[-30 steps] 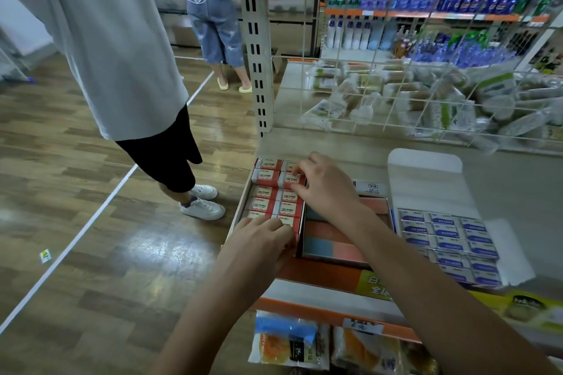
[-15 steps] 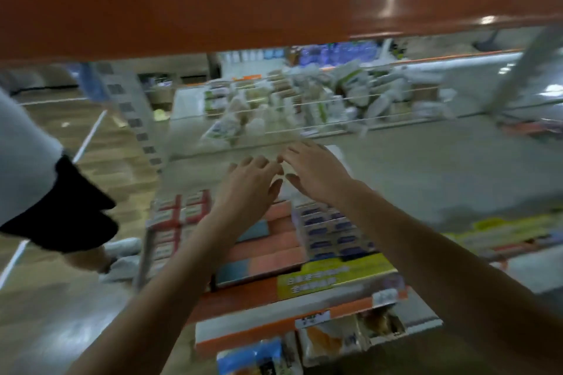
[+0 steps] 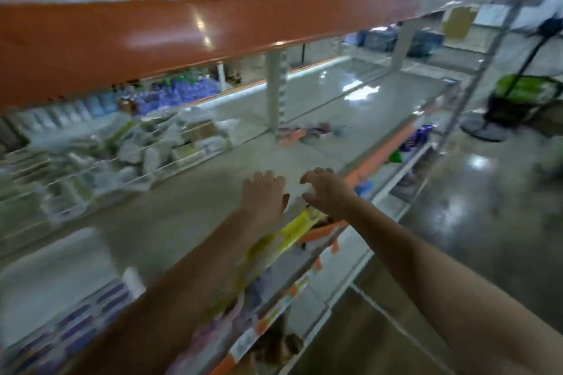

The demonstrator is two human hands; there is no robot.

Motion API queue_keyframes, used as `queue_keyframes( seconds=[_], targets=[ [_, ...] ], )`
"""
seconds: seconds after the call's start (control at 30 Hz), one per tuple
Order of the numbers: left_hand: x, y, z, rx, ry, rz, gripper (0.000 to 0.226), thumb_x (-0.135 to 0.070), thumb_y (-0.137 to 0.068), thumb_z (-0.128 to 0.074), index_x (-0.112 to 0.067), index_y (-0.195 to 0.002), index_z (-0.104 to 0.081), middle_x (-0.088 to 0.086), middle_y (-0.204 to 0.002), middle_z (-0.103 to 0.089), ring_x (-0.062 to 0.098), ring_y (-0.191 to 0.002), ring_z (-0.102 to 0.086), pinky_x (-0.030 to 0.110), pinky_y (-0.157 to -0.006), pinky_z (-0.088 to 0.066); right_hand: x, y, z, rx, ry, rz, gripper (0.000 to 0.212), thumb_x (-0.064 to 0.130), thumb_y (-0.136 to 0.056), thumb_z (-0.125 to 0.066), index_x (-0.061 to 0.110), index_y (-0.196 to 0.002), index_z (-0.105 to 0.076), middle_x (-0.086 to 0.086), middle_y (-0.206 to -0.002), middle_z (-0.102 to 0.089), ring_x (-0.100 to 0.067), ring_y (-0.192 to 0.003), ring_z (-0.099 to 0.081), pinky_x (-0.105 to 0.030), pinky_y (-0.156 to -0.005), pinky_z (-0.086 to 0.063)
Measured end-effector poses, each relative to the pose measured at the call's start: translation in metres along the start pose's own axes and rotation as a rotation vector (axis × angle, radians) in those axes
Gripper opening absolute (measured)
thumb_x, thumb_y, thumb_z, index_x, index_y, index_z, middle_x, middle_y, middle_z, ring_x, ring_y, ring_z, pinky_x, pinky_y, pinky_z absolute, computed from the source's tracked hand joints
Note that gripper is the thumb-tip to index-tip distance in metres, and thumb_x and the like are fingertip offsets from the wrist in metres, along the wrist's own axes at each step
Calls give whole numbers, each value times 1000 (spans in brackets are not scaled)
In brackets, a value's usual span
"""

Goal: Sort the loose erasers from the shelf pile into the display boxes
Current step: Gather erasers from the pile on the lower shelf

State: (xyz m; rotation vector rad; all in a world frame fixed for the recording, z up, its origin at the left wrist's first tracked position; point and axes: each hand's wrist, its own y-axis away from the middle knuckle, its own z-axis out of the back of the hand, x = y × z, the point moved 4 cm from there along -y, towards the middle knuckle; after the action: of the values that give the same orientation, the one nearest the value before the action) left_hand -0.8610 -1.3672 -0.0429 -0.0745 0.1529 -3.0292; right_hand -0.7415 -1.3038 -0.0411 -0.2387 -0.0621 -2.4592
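Now left hand (image 3: pixel 264 195), right hand (image 3: pixel 329 192) empty, fingers loose; loose erasers (image 3: pixel 307 132) well beyond on shelf (image 3: pixel 213 201)

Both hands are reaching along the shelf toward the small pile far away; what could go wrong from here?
The left hand and right hand hold nothing, and the picture is blurred, so a fast reach may miss the loose pile. The left forearm crosses above the box of blue-labelled erasers at the shelf's front and might knock it off the edge.
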Motion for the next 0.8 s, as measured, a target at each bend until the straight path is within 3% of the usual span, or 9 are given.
queue_keyframes(
  seconds=[0.17,0.33,0.53,0.8],
  targets=[
    [-74,-77,-26,89,34,-37,38,-38,-95,-41,-16,-124,-46,10,-130,-44,30,-118,-43,39,-92,-37,-109,-7,8,30,-42,-108,41,26,-89,-55,16,-128,-50,-9,-133,-50,-27,-122,-44,-37,-102,-37],
    [-102,-143,-36,88,62,-20,41,-42,-94,-42,-17,-126,-47,9,-129,-44,30,-117,-42,40,-93,-36,-171,-36,12,20,-100,-132,38,23,-89,-55,16,-126,-52,-8,-130,-50,-25,-119,-46,-39,-97,-43],
    [-91,-234,-38,-17,-2,-42,46,-45,-92,-46,-18,-129,-46,11,-132,-46,30,-121,-43,39,-91,-41,-215,-105,12,-16,-122,-154,39,23,-90,-51,16,-129,-49,-9,-127,-47,-28,-118,-48,-36,-94,-40],
    [-64,-322,-52,-64,-11,28,45,-43,-89,-50,-19,-127,-48,10,-124,-53,28,-118,-40,40,-96,-35,-240,-194,9,-47,-144,-205,42,30,-91,-51,10,-128,-46,-11,-125,-49,-29,-117,-46,-38,-96,-40]
  ],
)
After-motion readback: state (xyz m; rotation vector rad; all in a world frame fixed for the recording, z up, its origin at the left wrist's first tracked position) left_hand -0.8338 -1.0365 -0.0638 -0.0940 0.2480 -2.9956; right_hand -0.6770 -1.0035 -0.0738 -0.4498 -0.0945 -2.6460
